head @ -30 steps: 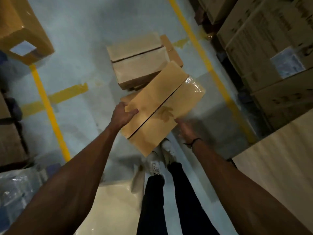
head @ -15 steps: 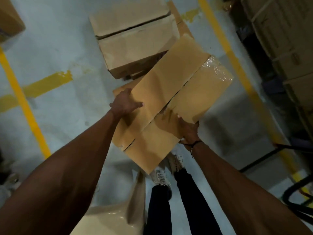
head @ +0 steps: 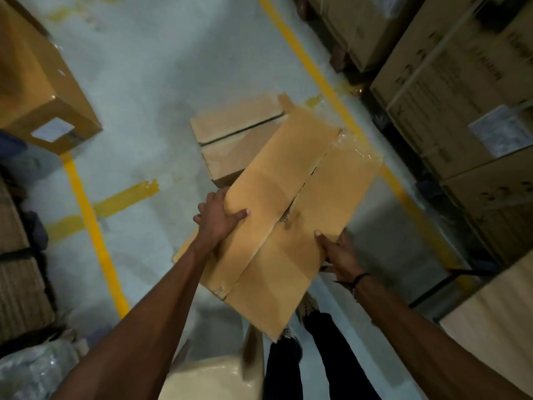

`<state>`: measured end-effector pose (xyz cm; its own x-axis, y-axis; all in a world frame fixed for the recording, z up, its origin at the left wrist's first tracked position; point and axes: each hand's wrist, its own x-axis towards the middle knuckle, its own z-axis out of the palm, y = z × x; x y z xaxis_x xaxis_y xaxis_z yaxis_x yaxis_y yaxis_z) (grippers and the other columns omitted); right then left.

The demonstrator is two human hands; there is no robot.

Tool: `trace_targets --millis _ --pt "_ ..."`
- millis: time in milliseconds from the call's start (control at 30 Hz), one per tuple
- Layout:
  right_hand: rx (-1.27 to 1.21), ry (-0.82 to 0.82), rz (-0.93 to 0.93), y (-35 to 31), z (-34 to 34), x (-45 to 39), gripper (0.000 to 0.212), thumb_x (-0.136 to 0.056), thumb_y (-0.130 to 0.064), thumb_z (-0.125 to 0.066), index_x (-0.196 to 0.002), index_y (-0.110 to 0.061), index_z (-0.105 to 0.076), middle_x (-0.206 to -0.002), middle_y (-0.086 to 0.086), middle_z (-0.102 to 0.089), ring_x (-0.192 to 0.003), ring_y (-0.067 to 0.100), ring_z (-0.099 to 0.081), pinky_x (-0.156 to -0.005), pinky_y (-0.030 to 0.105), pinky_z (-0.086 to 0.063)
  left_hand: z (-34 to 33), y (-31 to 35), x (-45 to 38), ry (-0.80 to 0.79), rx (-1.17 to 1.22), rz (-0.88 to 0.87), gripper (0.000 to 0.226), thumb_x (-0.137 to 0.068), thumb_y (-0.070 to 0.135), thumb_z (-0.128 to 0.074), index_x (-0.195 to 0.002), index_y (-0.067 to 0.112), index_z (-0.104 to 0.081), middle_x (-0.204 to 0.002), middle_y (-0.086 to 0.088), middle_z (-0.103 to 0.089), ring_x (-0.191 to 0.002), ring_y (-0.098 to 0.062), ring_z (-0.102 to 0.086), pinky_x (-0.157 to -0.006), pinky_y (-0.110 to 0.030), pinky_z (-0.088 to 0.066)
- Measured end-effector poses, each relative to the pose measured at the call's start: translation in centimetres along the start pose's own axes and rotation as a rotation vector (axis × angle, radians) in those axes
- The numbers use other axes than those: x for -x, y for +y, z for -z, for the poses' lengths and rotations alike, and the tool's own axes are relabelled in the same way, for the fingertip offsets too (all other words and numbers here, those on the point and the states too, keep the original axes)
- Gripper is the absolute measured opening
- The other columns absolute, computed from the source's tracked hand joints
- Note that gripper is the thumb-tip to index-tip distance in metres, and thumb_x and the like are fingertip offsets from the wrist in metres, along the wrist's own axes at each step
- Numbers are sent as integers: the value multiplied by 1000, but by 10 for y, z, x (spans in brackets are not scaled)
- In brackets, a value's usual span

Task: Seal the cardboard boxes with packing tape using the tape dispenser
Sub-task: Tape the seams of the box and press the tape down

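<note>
Now, cardboard box [head: 291, 223] up off the floor, carried flat-side up between both hands, long axis running away from the body toward the upper right. Centre seam facing the camera, two flaps meeting but gaping a little along the middle, no tape visible over that stretch. Clear tape [head: 356, 147] only at the far corner, crinkled and shiny. Held level, most likely to keep the flaps closed and the seam presented for taping.

Left hand [head: 219, 219] clamped on the near-left edge, thumb laid flat across the top flap, fingers wrapped down the side. Pressing that flap shut, by the look of it. Right hand [head: 339, 254] on the opposite long edge, thumb tip just over the top, remaining fingers tucked under or behind and mostly hidden; taking the weight from below, probably. So, box squarely between the two hands, both gripping, neither free for a tool.

No tape dispenser anywhere in view, so sealing not yet under way on this one; a set-down somewhere steady likely needed first.

Just beyond the carried box, second box [head: 236, 131] resting on the floor [head: 161, 82], its own seam showing as a dark line. Yellow floor lines [head: 86, 209] either side. Stacked cartons [head: 461, 90] along the right, another large carton [head: 31, 82] at upper left. Below, dark trousers [head: 331, 356] and shoes partly hidden under the box's near end.
</note>
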<state>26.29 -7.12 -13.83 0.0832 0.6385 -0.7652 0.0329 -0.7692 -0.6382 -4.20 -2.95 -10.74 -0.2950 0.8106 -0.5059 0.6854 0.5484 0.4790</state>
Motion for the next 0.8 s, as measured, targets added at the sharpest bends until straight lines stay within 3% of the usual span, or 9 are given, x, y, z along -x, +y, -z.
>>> trace_targets --millis 100,200,367,467,633,800 --pt "65 30 152 -52 5 60 57 -96 -31 -73 -146 -36 -47 -124 -11 -67 -109 23 -67 -87 59 -60 53 26 51 53 25 -11 80 -81 61 -77 -148 35 -42 -142 -6 -46 -133 -37 -40 -105 -54 -31" --pt "106 33 298 -102 13 116 67 -93 -32 -77 -151 -31 -44 -137 1 -65 -121 29 -65 -95 57 -58 106 53 100 110 72 -10 79 -80 63 -76 -146 35 -42 -141 -3 -46 -134 -36 -40 -106 -54 -31" --pt "224 49 464 -191 34 214 67 -90 -49 -76 -148 -48 -42 -129 -3 -69 -107 25 -70 -78 56 -63 193 113 174 236 146 -49 83 -79 61 -78 -149 32 -43 -147 -5 -46 -138 -38 -40 -109 -54 -33" --pt "205 32 526 -237 52 264 72 -95 -43 -72 -155 -46 -34 -127 -3 -64 -104 25 -68 -70 55 -64 237 154 211 305 170 -100 82 -80 58 -78 -149 29 -43 -150 -5 -46 -139 -37 -40 -110 -54 -32" --pt "113 59 640 -279 98 335 62 -96 -40 -71 -152 -35 -44 -127 -8 -63 -106 24 -69 -75 53 -65 279 223 256 365 192 -246 84 -79 60 -78 -148 29 -43 -150 -5 -47 -138 -36 -42 -111 -55 -35" --pt "-81 174 681 -266 165 383 54 -97 -32 -71 -146 -37 -48 -135 -3 -63 -110 23 -69 -74 50 -65 269 304 288 298 173 -406 98 -59 75 -68 -145 31 -47 -146 -4 -52 -135 -34 -47 -111 -58 -39"
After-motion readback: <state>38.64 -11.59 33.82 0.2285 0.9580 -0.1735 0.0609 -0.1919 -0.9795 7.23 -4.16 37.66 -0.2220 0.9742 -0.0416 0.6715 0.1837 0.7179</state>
